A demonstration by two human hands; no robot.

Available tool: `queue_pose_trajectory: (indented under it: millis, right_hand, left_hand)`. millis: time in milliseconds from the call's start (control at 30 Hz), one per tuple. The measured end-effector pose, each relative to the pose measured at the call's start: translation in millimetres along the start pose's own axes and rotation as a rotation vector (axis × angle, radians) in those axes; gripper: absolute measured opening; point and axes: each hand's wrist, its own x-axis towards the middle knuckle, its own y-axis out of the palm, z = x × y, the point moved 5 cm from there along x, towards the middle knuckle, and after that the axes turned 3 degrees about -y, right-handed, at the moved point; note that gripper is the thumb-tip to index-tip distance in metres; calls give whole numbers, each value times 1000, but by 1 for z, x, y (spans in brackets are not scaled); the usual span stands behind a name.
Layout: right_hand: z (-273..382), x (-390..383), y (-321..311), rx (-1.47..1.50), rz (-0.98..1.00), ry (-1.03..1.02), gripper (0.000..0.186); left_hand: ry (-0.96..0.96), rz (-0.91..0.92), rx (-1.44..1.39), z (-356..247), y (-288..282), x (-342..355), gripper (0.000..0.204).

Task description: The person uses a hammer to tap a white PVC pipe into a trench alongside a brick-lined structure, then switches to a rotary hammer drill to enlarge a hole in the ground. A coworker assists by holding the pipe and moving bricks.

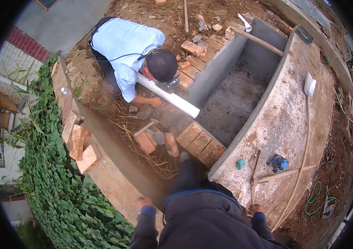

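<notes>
Wood-handled pickaxe (pixel 284 175) is lying flat on the pale, scuffed slab (pixel 284 112) that runs along the right side of the cement pit (pixel 222 70), down toward the pit's near corner. Right hand (pixel 254 210) is just beside the near tip of its head, but honestly can't tell if it's touching, or whether the fingers are pinching anything. Left hand (pixel 145 202) is over on the ledge (pixel 116 178) left of the pit, near end; too small to tell if those fingers are spread or pressed together.

Also on the slab right of the pit: a teal tape measure (pixel 241 164), a chunky blue device (pixel 279 163) close to the pick handle, and a long-handled shovel (pixel 310 86), its pole crossing that handle.

Left of the pit there's a co-worker in a light blue shirt (pixel 124 43), crouched over a white pipe (pixel 174 100) with one end at the pit's edge. Loose bricks (pixel 145 143) and a small hammer (pixel 144 128) sit left of the pit too, and way out past the ledge it's all green leaves (pixel 60 178).
</notes>
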Motion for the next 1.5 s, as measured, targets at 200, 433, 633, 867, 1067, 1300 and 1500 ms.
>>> queue_pose_trajectory:
  millis: [200, 433, 633, 867, 1067, 1300, 1500]
  right_hand:
    - [40, -30, 43, 32, 126, -37, 23]
    - [165, -108, 106, 605, 250, 53, 22]
    - [216, -126, 121, 205, -169, 119, 17]
    - [292, -132, 131, 37, -249, -8, 22]
    - [422, -133, 146, -233, -352, -364, 22]
    - [588, -119, 234, -527, -506, -791, 17]
    - [633, -59, 328, -891, -355, -768, 56]
  left_hand:
    - [120, 25, 101, -77, -27, 63, 41]
    - [53, -206, 87, -98, -65, 139, 61]
    - [140, 193, 406, -42, -25, 222, 62]
    - [-18, 256, 304, -26, -1, 235, 63]
    - [10, 282, 407, -59, -18, 219, 69]
    - [-117, 236, 253, -81, -39, 196, 79]
    - [13, -21, 138, -73, -48, 205, 96]
